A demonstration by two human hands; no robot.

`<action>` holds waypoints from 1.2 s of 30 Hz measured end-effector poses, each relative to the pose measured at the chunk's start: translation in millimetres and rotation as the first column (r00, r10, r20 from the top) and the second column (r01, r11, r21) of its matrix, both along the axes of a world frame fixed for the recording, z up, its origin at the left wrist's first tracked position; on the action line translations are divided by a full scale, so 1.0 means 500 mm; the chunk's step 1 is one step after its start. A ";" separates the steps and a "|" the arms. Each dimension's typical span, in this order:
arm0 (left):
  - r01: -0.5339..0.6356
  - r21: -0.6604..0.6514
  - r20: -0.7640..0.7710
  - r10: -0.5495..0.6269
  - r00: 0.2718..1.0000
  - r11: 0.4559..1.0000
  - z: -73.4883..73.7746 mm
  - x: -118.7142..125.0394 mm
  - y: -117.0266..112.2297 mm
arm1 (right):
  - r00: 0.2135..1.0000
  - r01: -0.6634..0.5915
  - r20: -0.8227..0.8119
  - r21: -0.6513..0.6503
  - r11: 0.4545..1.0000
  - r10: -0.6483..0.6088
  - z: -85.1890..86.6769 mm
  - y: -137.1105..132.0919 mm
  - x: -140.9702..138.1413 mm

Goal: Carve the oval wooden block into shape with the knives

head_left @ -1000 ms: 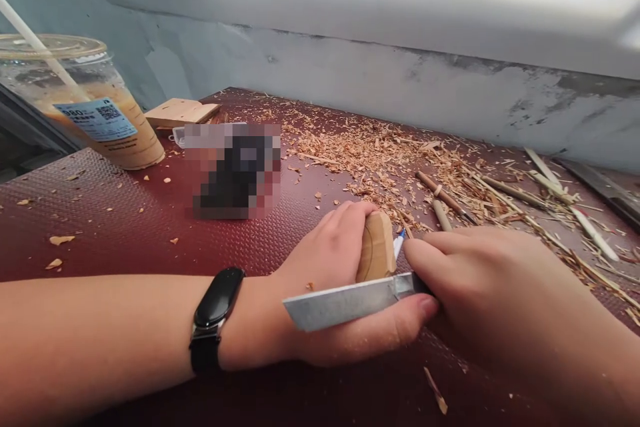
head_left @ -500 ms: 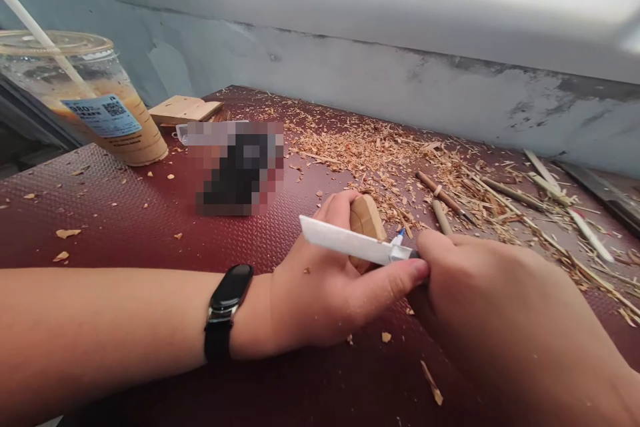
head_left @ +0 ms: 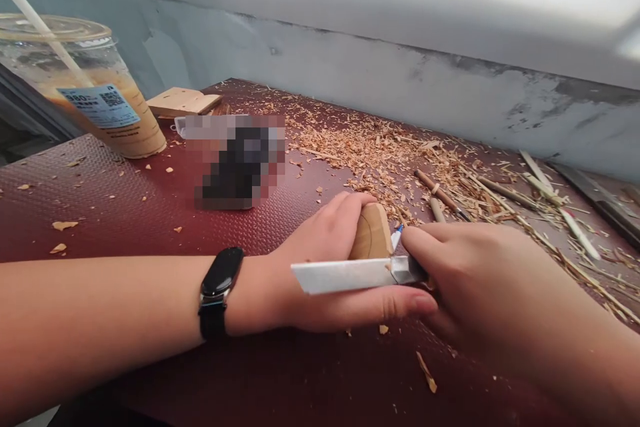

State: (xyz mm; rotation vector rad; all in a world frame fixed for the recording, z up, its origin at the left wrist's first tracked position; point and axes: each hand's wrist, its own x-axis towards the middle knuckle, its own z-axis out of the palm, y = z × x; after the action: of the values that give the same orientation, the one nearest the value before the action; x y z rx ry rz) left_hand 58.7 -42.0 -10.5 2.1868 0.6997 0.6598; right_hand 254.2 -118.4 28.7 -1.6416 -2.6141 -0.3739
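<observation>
My left hand (head_left: 325, 273) is wrapped round a small rounded piece of pale wood (head_left: 371, 233), with the thumb stretched out under the blade. My right hand (head_left: 480, 287) is closed on the handle of a knife; its flat steel blade (head_left: 345, 275) points left and lies across the near side of the wood. A black band (head_left: 217, 290) sits on my left wrist. Both hands rest low over the dark red textured tabletop (head_left: 125, 213).
Wood shavings (head_left: 380, 153) cover the far middle of the table. Thin sticks and tools (head_left: 505, 193) lie at the right. A plastic cup with a straw (head_left: 95, 100) stands far left, a flat wood block (head_left: 183, 101) behind it, a blurred dark object (head_left: 235, 163) nearby. A grey wall runs behind.
The blade rose and tipped up to the left over the wood half a second ago, then came back down level on its near side. A small chip now lies below my left thumb.
</observation>
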 end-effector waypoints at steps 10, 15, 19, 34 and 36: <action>0.005 0.300 -0.110 0.029 0.993 0.954 -0.025 -0.004 0.014 | 0.979 -0.201 0.035 0.036 0.979 0.200 -0.034 0.022 0.037; 0.017 0.285 -0.115 0.017 0.993 0.958 -0.027 -0.017 0.008 | 0.970 -0.228 -0.063 0.091 0.969 0.234 -0.055 0.033 0.033; 0.017 0.225 -0.098 0.005 0.995 0.974 -0.018 -0.015 -0.002 | 0.974 -0.219 -0.042 0.083 0.972 0.223 -0.049 0.033 0.028; -0.113 0.071 -0.057 0.117 0.991 0.991 -0.017 -0.005 0.004 | 0.992 -0.076 0.110 0.194 0.978 0.055 -0.037 0.027 0.017; -0.149 0.011 -0.015 0.150 0.989 0.989 -0.020 -0.004 0.005 | 0.992 -0.017 0.124 0.277 0.961 -0.018 -0.045 0.022 0.009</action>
State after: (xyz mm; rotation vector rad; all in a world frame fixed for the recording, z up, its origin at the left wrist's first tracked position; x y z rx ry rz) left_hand 56.6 -39.3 -20.2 2.1657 0.8771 0.7237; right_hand 259.0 -107.4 6.5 -1.5712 -2.5008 -0.8273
